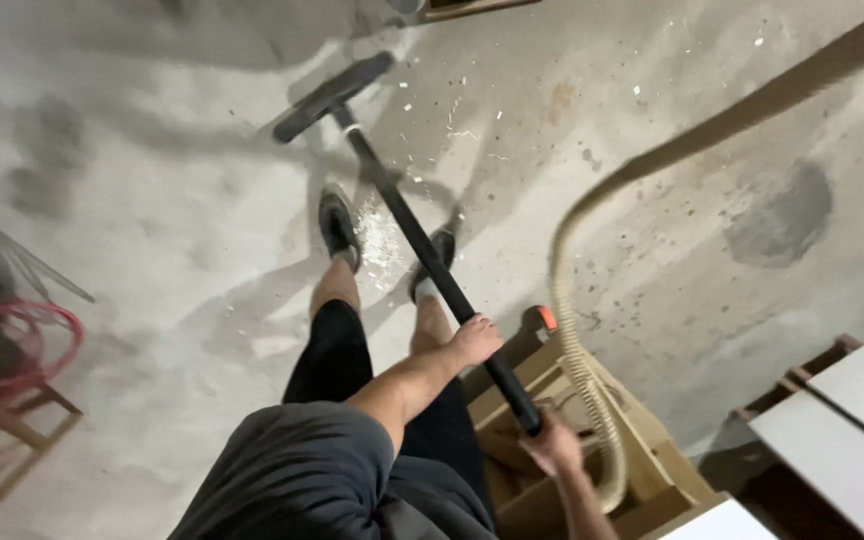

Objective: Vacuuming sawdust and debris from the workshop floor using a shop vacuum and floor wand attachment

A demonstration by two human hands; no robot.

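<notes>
I hold a long black vacuum wand (407,220) slanting down to the concrete floor. My left hand (477,340) grips the wand partway along it. At the wand's upper end my right hand (552,445) is closed around it, where a beige ribbed hose (577,345) joins on. The wide black floor head (332,95) rests on the floor ahead of my feet. A small pile of white chips (382,238) lies between my two dark shoes (338,228). More chips are scattered near the head.
The hose arcs away to the upper right (752,110). Open wooden boxes (642,450) stand just right of my legs, with white panels (852,420) beyond them. At the left, a wooden stool (12,440) carries a red coiled hose (22,345).
</notes>
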